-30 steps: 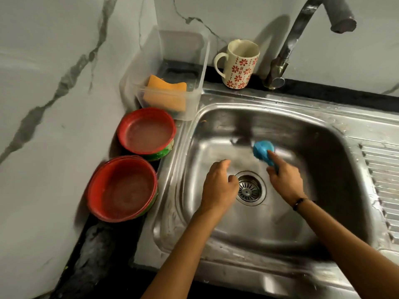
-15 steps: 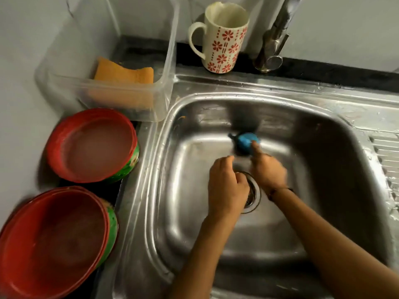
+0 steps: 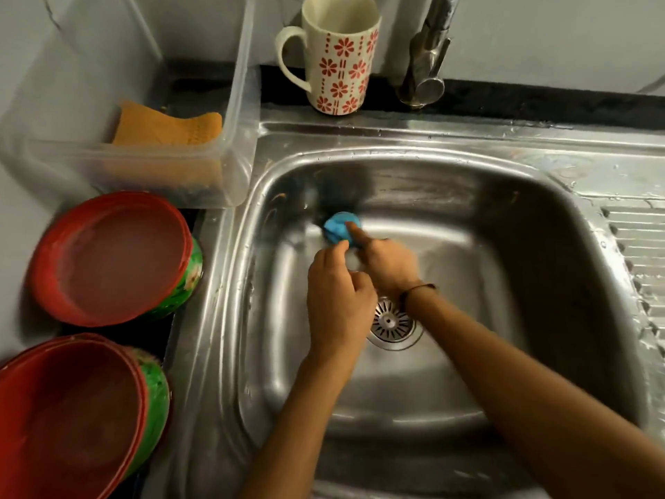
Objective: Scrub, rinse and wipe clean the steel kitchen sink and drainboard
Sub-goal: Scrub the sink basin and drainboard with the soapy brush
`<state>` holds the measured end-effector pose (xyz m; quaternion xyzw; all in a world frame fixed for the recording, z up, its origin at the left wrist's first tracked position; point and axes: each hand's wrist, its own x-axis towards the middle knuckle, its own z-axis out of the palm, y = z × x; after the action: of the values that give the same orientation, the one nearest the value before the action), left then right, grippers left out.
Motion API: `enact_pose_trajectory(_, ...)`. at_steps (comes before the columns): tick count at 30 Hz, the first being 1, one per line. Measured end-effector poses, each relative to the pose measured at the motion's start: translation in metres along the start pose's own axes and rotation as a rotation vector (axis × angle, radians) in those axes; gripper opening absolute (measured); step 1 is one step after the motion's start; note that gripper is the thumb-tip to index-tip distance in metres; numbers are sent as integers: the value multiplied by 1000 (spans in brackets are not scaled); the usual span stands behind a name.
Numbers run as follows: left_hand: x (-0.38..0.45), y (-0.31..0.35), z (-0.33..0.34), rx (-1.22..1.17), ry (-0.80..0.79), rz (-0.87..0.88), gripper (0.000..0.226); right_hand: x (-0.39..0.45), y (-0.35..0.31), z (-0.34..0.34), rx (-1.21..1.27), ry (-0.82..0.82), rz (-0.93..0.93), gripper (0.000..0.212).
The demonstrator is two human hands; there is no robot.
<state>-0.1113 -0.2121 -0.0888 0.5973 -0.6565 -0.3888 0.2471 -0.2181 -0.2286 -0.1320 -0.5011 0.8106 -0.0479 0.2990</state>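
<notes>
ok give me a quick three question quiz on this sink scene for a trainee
1. True or false: the right hand holds the blue scrubber against the sink basin.
2. What lies in the clear plastic tub? A) orange sponge B) fork C) soap bar
3. Fill in: the floral mug stands just left of the ____.

Key: 1 true; 2 A, the orange sponge; 3 tap.

A wet steel sink [image 3: 467, 196] holds a blue scrubber [image 3: 336, 228] against its back wall.
</notes>
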Motion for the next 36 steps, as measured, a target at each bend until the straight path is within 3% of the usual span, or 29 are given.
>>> enact_pose_trajectory(2, -5, 0, 3, -6, -65, -19, 47, -12, 40, -16, 55, 118, 169, 61)
enact_pose_trajectory(5, -10, 6, 12, -20, -114, -10, 46, -19, 96, -23, 264, 325, 434, 55)
enact_pose_trajectory(7, -12, 13, 18, -25, -142, 0, 46, -17, 82, -17, 379, 322, 354, 54)
enact_pose_trajectory(10, -11, 19, 28, 0, -154, 21, 47, -26, 32, 1, 346, -1, 140, 42)
enact_pose_trajectory(12, -10, 19, 30, 40, -158, 33, 45, -28, 13, 9, 291, -52, 38, 40)
enact_pose_trajectory(15, -11, 19, 25, 8, -119, 64, 45, -12, 31, -6, 217, 38, 98, 43)
enact_pose_trajectory(18, -16, 23, 22, -2, -151, 26, 45, -24, 98, -34, 165, 240, 329, 52)
enact_pose_trajectory(22, -21, 27, 21, 11, -220, 28, 46, -47, 137, -26, 239, 281, 479, 53)
enact_pose_trajectory(25, -22, 22, 19, 44, -203, 33, 46, -19, 92, 5, 408, 272, 312, 52)
enact_pose_trajectory(28, -17, 13, 17, 59, -151, -19, 44, -19, 44, 47, 304, 69, 17, 50)
enact_pose_trajectory(30, -12, 10, 16, 79, -155, -41, 44, -24, 45, 42, 201, 58, -32, 51)
enact_pose_trajectory(34, -10, 9, 17, 108, -201, -14, 45, -14, 138, -21, 305, 270, 351, 48)
enact_pose_trajectory(36, -11, 8, 21, 104, -209, -24, 45, -20, 153, -27, 360, 318, 416, 49)
